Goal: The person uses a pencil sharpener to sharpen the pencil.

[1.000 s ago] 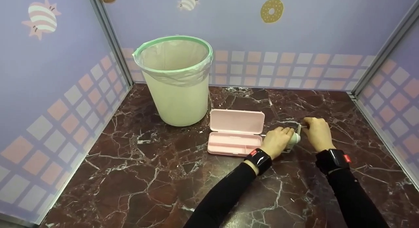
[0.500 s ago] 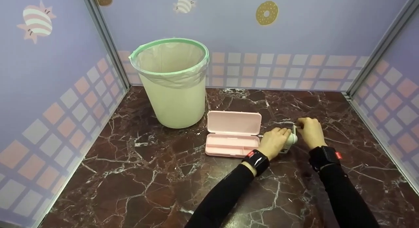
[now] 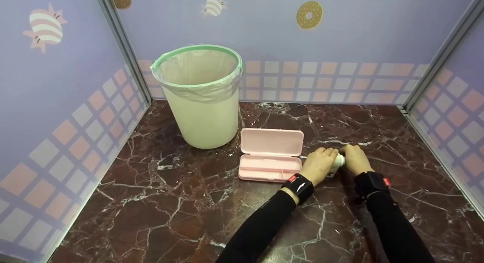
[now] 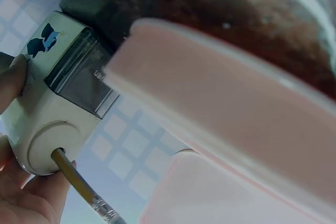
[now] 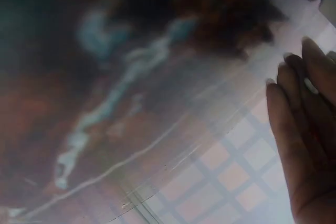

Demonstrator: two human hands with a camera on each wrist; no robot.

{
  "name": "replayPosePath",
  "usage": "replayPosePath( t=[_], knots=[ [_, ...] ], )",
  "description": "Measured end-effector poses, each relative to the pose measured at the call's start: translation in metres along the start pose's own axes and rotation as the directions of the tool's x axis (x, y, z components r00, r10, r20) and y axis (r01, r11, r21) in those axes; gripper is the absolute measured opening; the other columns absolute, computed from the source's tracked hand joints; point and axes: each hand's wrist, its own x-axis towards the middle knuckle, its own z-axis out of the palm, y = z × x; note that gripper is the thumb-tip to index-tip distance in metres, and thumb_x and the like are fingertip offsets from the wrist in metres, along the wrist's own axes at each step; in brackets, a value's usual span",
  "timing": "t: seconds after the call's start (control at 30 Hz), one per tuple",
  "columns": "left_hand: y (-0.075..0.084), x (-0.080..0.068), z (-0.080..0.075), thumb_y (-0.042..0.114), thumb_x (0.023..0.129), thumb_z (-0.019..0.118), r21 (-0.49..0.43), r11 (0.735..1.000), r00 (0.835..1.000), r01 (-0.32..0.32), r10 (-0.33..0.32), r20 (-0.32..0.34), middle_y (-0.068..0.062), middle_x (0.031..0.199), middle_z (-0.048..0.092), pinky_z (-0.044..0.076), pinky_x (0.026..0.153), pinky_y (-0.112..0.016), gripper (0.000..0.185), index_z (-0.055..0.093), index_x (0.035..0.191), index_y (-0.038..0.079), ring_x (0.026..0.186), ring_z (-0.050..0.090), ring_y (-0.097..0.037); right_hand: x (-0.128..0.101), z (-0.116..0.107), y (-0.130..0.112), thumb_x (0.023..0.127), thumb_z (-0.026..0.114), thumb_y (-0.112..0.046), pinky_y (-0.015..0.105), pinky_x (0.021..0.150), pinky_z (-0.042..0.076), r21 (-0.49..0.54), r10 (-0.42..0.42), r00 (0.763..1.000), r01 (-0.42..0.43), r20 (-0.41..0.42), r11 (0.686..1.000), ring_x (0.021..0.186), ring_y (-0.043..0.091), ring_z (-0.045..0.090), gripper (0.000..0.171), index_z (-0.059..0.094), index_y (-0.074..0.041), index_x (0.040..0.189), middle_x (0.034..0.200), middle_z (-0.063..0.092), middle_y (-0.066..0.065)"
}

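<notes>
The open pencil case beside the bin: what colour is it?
The pencil case is pale pink, clearest in the head view.

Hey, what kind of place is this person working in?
Probably a staged tabletop booth, not a real room: printed wall panels with donut and bee cartoons enclose a dark marble-look tabletop, which bears a lined waste bin and an open pink pencil case.

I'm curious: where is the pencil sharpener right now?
In the head view the pencil sharpener sits on the marble table, gripped between the left hand and right hand, just right of the open pink case.
</notes>
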Motion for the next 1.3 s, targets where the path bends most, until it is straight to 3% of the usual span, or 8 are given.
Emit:
replayPosePath(
  t=[0.23,0.33,0.47,0.6,0.8,1.13,1.3],
  knots=[
    [0.002,0.002,-0.003,0.034,0.085,0.07,0.07,0.998,1.0,-0.006,0.006,-0.003,0.007,0.113,0.069,0.054,0.08,-0.022,0.045,0.061,0.127,0.018,0.094,0.065,-0.011,0.0,-0.005,0.0,0.068,0.065,0.004,0.056,0.063,0.048,-0.044,-0.075,0.989,0.081,0.125,0.996,0.068,0.044,0.064,0.001,0.064,0.004,0.068,0.073,0.068,0.025],
    [0.004,0.003,-0.003,0.031,0.087,0.067,0.084,0.996,1.0,0.01,-0.011,0.008,0.007,0.111,0.07,0.053,0.079,-0.022,0.041,0.061,0.126,0.019,0.093,0.065,-0.011,-0.003,-0.01,-0.001,0.061,0.076,0.0,0.055,0.064,0.051,-0.055,-0.093,0.976,0.105,0.195,0.993,0.066,0.042,0.064,0.015,0.063,0.004,0.068,0.07,0.067,0.022],
    [0.007,0.004,-0.004,0.027,0.09,0.064,0.1,0.995,0.999,0.025,-0.028,0.02,0.007,0.111,0.069,0.053,0.081,-0.021,0.039,0.061,0.128,0.019,0.093,0.064,-0.01,-0.01,-0.019,-0.003,0.058,0.086,-0.003,0.043,0.058,0.053,-0.001,-0.063,0.951,0.067,0.302,0.998,0.059,0.028,0.062,0.026,0.064,0.003,0.071,0.067,0.067,0.016],
    [0.008,0.005,-0.004,0.025,0.091,0.062,0.119,0.992,0.998,0.039,-0.044,0.04,0.007,0.111,0.069,0.052,0.082,-0.02,0.038,0.06,0.128,0.02,0.094,0.064,-0.009,-0.02,-0.029,-0.007,0.061,0.086,-0.005,0.03,0.054,0.049,0.071,-0.064,0.933,0.042,0.353,0.997,0.053,0.014,0.054,0.022,0.066,0.001,0.069,0.063,0.066,0.006],
    [0.008,0.004,-0.005,0.027,0.09,0.062,0.129,0.99,0.996,0.048,-0.057,0.066,0.008,0.11,0.068,0.052,0.08,-0.02,0.038,0.06,0.128,0.021,0.094,0.063,-0.009,-0.031,-0.041,-0.012,0.062,0.085,-0.005,0.024,0.052,0.044,0.104,-0.154,0.933,0.126,0.324,0.987,0.052,0.007,0.049,0.017,0.069,-0.003,0.066,0.06,0.066,0.001],
    [0.009,0.004,-0.006,0.026,0.092,0.059,0.138,0.988,0.997,0.063,-0.069,0.037,0.009,0.109,0.069,0.051,0.079,-0.02,0.033,0.062,0.124,0.021,0.091,0.063,-0.009,-0.034,-0.058,-0.023,0.06,0.08,0.0,0.023,0.052,0.045,0.085,-0.193,0.946,0.176,0.26,0.981,0.053,0.006,0.052,0.015,0.067,-0.005,0.065,0.061,0.067,0.002],
    [0.01,0.004,-0.007,0.024,0.092,0.06,0.144,0.988,0.998,0.046,-0.051,0.03,0.01,0.108,0.069,0.051,0.079,-0.019,0.031,0.063,0.123,0.02,0.091,0.063,-0.009,-0.038,-0.066,-0.027,0.064,0.079,0.002,0.024,0.051,0.046,0.058,-0.181,0.975,0.175,0.131,0.983,0.051,0.007,0.054,0.013,0.068,-0.005,0.063,0.059,0.067,0.002]
  ],
)
